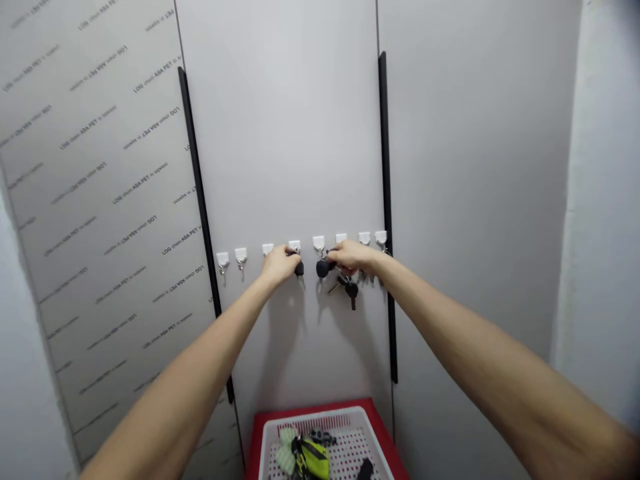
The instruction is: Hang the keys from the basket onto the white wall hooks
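Note:
A row of several white stick-on hooks (241, 255) runs across a grey cupboard door (280, 133) at chest height. My left hand (278, 263) is closed at one of the middle hooks, pinching a black-headed key (299, 269) that hangs there. My right hand (352, 257) is closed just to its right, fingers gripping a bunch of black keys (349, 288) that dangles below it. Another black key head (323, 268) shows between the two hands under a hook.
Below stands a white perforated basket (270, 440) on a red stool (256, 427), holding a yellow-green pouch (314, 459) and more keys. Black vertical door handles (384, 200) flank the panel. A film-covered panel (90, 200) is at left, a white wall at right.

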A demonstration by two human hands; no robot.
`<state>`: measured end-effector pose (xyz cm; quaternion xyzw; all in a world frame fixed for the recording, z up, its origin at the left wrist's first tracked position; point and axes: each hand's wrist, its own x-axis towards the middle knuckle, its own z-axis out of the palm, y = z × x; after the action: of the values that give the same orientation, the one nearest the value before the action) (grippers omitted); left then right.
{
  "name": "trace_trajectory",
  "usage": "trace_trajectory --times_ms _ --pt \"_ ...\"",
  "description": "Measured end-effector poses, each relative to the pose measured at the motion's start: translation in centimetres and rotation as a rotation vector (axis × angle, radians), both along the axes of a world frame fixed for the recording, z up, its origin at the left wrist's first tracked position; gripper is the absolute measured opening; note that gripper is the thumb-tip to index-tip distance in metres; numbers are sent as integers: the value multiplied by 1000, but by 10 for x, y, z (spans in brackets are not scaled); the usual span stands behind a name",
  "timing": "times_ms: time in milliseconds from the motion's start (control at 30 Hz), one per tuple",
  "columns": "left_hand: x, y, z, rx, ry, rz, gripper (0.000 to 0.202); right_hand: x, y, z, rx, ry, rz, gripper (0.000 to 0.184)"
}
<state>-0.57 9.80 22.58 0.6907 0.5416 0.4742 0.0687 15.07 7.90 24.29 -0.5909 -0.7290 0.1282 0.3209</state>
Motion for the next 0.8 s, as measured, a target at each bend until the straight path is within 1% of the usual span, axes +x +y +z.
trace_trajectory --times_ms 67,133,200,233,267,300,367,400,433,467,500,567,600,633,667,700,733,767,800 --pt "1 1 17 30 50 33 19 -2 0 11 41 67 -32 18" --pt "5 1 33 82 113 83 20 -7 4 22 110 73 -72 20" --pt "9 1 45 105 213 101 17 -14 9 31 149 3 -67 22" --pt "10 0 50 83 271 85 14 -17 11 33 152 -53 -45 22" --pt "11 -1 53 27 321 55 9 -20 12 34 142 -112 -18 22" --pt "11 -2 55 -61 355 15 6 -23 13 32 124 -169 17 21" --pt "7 -5 56 -266 364 -65 6 -27 11 20 86 -264 104 20" --pt "5 -7 54 -355 341 -99 6 -28 8 9 73 -302 155 19" --pt "1 -8 52 -413 310 -128 4 -28 3 -6 62 -335 204 18" --pt "-2 -9 48 -441 277 -156 2 -29 -2 -25 53 -367 258 18" --pt "-5 -10 44 -440 238 -190 4 -29 -8 -47 18 -391 294 17" --pt "-9 -10 33 -378 135 -261 12 -29 -18 -100 -103 -437 338 14" --pt "-10 -11 27 -326 78 -289 15 -28 -23 -128 -223 -470 340 15" --pt "-8 -12 19 -272 27 -309 18 -27 -26 -154 -282 -482 342 18" --pt "-6 -15 11 -223 -10 -321 20 -26 -27 -176 -297 -492 342 19" --pt "-2 -18 1 -182 -25 -332 22 -23 -28 -193 -321 -490 355 20" --pt "2 -23 -11 -152 -12 -351 23 -19 -26 -203 -319 -451 377 21" --pt "6 -30 -24 -130 26 -384 23 -14 -24 -206 -275 -381 383 21" --pt "10 -37 -40 -119 86 -437 24 -8 -21 -201 -190 -277 362 22"
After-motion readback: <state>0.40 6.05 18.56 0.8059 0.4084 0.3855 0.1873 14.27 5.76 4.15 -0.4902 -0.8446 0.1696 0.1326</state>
